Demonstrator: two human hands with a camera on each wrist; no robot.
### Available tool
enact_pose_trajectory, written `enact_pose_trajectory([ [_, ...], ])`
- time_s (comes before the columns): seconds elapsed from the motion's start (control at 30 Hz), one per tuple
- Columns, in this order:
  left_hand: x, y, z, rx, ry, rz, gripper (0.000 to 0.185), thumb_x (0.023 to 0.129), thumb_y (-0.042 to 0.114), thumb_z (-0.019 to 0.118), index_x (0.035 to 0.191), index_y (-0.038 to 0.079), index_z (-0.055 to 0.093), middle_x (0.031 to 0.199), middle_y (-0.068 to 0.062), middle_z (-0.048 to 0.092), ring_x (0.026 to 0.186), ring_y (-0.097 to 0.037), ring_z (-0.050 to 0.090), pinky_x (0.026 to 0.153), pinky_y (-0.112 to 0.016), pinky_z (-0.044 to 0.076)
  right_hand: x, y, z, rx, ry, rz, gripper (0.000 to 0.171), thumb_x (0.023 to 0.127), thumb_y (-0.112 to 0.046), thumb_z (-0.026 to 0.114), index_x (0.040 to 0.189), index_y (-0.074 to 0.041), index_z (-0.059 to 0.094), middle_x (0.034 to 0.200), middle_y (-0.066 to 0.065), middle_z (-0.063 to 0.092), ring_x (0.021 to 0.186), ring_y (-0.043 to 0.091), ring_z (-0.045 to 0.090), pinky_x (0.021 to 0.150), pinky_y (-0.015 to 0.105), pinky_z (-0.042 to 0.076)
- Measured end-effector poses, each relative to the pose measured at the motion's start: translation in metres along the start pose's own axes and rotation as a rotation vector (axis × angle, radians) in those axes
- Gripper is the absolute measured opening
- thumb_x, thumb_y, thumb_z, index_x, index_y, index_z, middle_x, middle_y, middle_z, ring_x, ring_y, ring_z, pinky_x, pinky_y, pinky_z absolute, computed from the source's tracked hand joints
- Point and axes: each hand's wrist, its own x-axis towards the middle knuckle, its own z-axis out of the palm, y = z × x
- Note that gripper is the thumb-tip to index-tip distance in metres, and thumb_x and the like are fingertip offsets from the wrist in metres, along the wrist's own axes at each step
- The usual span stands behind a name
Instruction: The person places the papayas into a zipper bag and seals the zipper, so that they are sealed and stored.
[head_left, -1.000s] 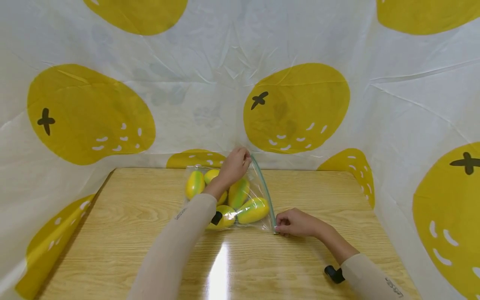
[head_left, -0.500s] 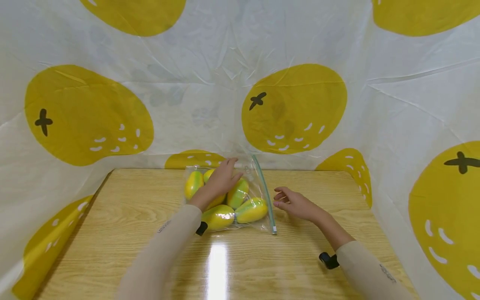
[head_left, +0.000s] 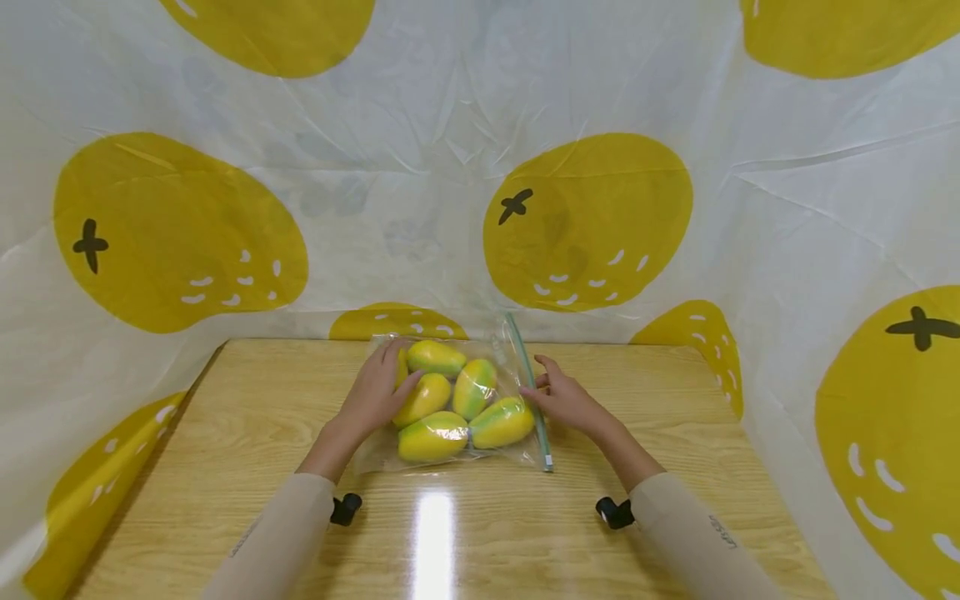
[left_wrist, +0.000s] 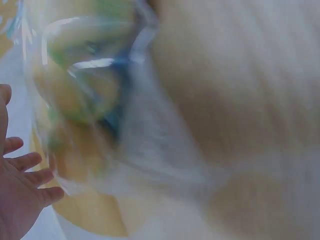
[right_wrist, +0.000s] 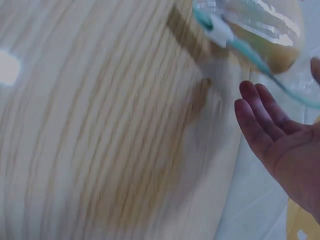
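Note:
A clear zip bag lies flat on the table, filled with several yellow-green fruits that look like mangoes. Along its right end runs a green zip strip, with a white slider at the near end. My left hand is at the bag's left end, its fingers spread and the thumb reaching over the plastic. At the zip end, my right hand has its fingers loosely extended and the thumb by the strip. In the right wrist view, the fingertips appear apart from the strip.
The wood-grain table extends around the bag on both sides and in front. A white cloth printed with yellow fruit hangs behind and at the sides. Black wrist cameras sit below both hands.
My left hand has let go of the zip's far end and moved left to the bag's left end. My right hand has left the slider and moved away from me along the strip.

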Motion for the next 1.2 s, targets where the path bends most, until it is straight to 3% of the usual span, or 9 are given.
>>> enact_pose_trajectory([
  [0.1, -0.015, -0.015, -0.001, -0.057, 0.029, -0.067, 0.074, 0.106, 0.037, 0.058, 0.157, -0.006, 0.028, 0.163, -0.030, 0.029, 0.150, -0.048, 0.031, 0.121, -0.062, 0.029, 0.003, -0.005, 0.005, 0.003, 0.056, -0.006, 0.079, 0.104, -0.041, 0.061, 0.162, -0.003, 0.022, 0.123, 0.018, 0.071, 0.106, 0.028, 0.070, 0.086, 0.040, 0.059],
  [0.27, -0.034, -0.032, 0.003, -0.205, 0.017, -0.183, 0.079, 0.109, 0.042, 0.048, 0.162, -0.004, 0.013, 0.168, -0.031, 0.012, 0.156, -0.049, 0.016, 0.124, -0.064, 0.020, 0.004, -0.007, 0.009, 0.003, 0.124, -0.025, 0.062, 0.104, -0.027, 0.063, 0.153, 0.001, 0.037, 0.113, 0.016, 0.073, 0.095, 0.024, 0.070, 0.076, 0.035, 0.060],
  [0.47, -0.047, -0.038, 0.012, -0.425, 0.034, -0.271, 0.081, 0.109, 0.048, 0.042, 0.164, -0.001, 0.008, 0.169, -0.029, 0.011, 0.155, -0.049, 0.018, 0.124, -0.064, 0.019, 0.006, -0.004, 0.013, -0.028, 0.214, -0.043, 0.046, 0.101, -0.013, 0.066, 0.142, 0.003, 0.052, 0.103, 0.014, 0.074, 0.086, 0.021, 0.068, 0.071, 0.031, 0.059],
  [0.6, -0.052, -0.036, 0.020, -0.518, 0.042, -0.322, 0.081, 0.109, 0.052, 0.038, 0.166, 0.005, 0.004, 0.172, -0.024, 0.009, 0.157, -0.046, 0.016, 0.125, -0.062, 0.018, 0.005, -0.004, 0.020, -0.007, 0.225, -0.036, 0.046, 0.104, -0.015, 0.061, 0.145, 0.002, 0.049, 0.112, 0.019, 0.072, 0.096, 0.029, 0.071, 0.076, 0.037, 0.061],
  [0.8, -0.052, -0.032, 0.032, -0.575, 0.057, -0.282, 0.078, 0.109, 0.044, 0.045, 0.167, 0.010, 0.004, 0.173, -0.019, 0.010, 0.159, -0.040, 0.013, 0.127, -0.058, 0.015, 0.000, -0.008, 0.038, 0.047, 0.162, -0.025, 0.060, 0.112, -0.033, 0.039, 0.162, -0.006, 0.020, 0.146, 0.030, 0.054, 0.129, 0.046, 0.059, 0.094, 0.059, 0.056],
  [1.03, -0.049, -0.027, 0.038, -0.560, 0.053, -0.243, 0.082, 0.106, 0.034, 0.057, 0.167, 0.015, 0.006, 0.172, -0.017, 0.013, 0.159, -0.037, 0.016, 0.128, -0.056, 0.016, -0.001, -0.004, 0.044, 0.011, 0.207, -0.055, 0.055, 0.113, -0.032, 0.039, 0.160, -0.009, 0.025, 0.127, 0.025, 0.065, 0.112, 0.036, 0.066, 0.088, 0.054, 0.058],
  [1.2, -0.047, -0.022, 0.042, -0.534, 0.021, -0.214, 0.085, 0.106, 0.037, 0.056, 0.167, 0.013, 0.002, 0.173, -0.017, 0.009, 0.159, -0.036, 0.014, 0.128, -0.056, 0.015, -0.003, 0.003, 0.036, -0.012, 0.224, -0.065, 0.051, 0.112, -0.028, 0.042, 0.158, -0.008, 0.030, 0.126, 0.025, 0.067, 0.112, 0.036, 0.067, 0.088, 0.053, 0.058],
])
